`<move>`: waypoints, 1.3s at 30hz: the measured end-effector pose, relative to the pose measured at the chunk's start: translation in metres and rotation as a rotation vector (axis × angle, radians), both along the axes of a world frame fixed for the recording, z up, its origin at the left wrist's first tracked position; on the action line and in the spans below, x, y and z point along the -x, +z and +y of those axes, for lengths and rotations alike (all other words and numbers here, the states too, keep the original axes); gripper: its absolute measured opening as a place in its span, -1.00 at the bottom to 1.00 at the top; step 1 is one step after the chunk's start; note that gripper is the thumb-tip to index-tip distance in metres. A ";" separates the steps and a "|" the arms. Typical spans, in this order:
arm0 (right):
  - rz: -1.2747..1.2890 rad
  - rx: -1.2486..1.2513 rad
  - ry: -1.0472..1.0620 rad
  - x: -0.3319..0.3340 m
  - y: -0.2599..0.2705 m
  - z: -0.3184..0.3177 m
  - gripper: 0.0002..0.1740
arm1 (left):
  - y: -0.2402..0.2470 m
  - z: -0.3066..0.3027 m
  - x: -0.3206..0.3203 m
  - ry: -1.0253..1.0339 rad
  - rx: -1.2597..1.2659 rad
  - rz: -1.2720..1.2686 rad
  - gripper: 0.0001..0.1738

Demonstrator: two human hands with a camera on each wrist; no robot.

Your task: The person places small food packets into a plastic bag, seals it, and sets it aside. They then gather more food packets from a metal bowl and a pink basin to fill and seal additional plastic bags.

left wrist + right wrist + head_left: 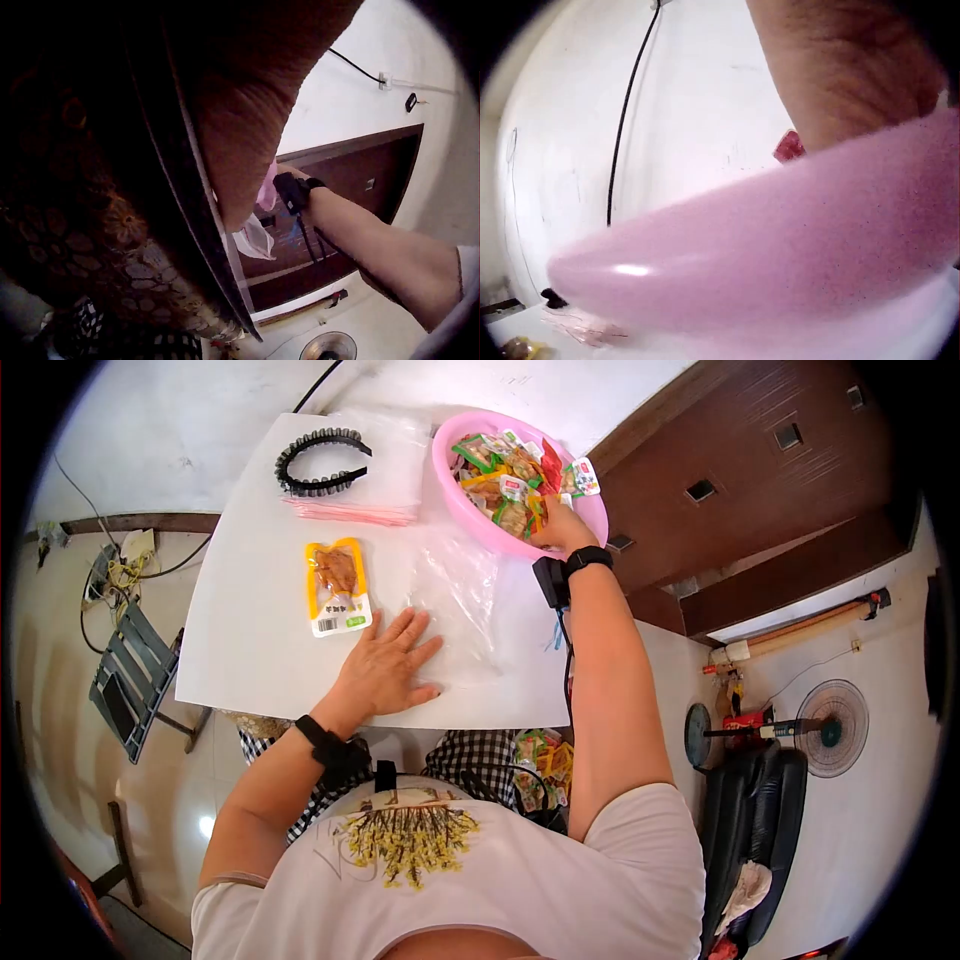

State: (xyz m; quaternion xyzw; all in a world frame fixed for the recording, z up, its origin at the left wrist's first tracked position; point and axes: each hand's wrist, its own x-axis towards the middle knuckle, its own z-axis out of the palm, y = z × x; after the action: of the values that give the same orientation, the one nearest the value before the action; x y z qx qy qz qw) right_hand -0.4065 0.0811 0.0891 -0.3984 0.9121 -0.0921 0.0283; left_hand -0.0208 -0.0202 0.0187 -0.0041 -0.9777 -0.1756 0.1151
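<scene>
The left hand (385, 668) rests palm down with fingers spread on the white table (260, 650), beside a clear plastic bag (455, 600) laid flat. Just beyond its fingertips lies a yellow-edged snack packet (338, 582). The right hand (562, 528) reaches over the near rim of a pink basin (462, 510), among many small snack packets (515, 488); its fingers are largely hidden there, and their grip cannot be made out. In the right wrist view the basin wall (765, 240) hides the fingers of the right hand (847, 75).
A stack of clear bags (390, 495) with a black headband (285, 465) on it lies at the table's back left. More packets (545, 765) are below the table's front edge. A folding chair (140, 675) stands at left, a fan (828, 728) at right.
</scene>
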 end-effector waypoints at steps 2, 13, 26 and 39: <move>-0.003 -0.130 -0.070 -0.007 0.006 0.000 -0.33 | 0.000 -0.001 -0.001 -0.005 -0.012 0.017 -0.25; -0.337 1.028 -0.143 -0.031 0.061 0.042 -0.85 | -0.004 0.000 -0.001 -0.005 -0.007 0.039 -0.25; -0.166 0.831 0.398 -0.173 0.000 -0.054 -0.89 | -0.017 -0.003 -0.005 0.019 0.020 0.119 -0.27; -0.151 0.475 0.496 -0.194 0.021 -0.058 -0.77 | -0.002 0.000 -0.001 0.011 0.031 0.071 -0.28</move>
State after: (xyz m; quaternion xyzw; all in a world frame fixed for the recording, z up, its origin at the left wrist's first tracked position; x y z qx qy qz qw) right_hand -0.2126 0.0227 0.1099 -0.5955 0.7359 -0.3213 0.0239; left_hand -0.0201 -0.0203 0.0167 -0.0065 -0.9756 -0.1597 0.1506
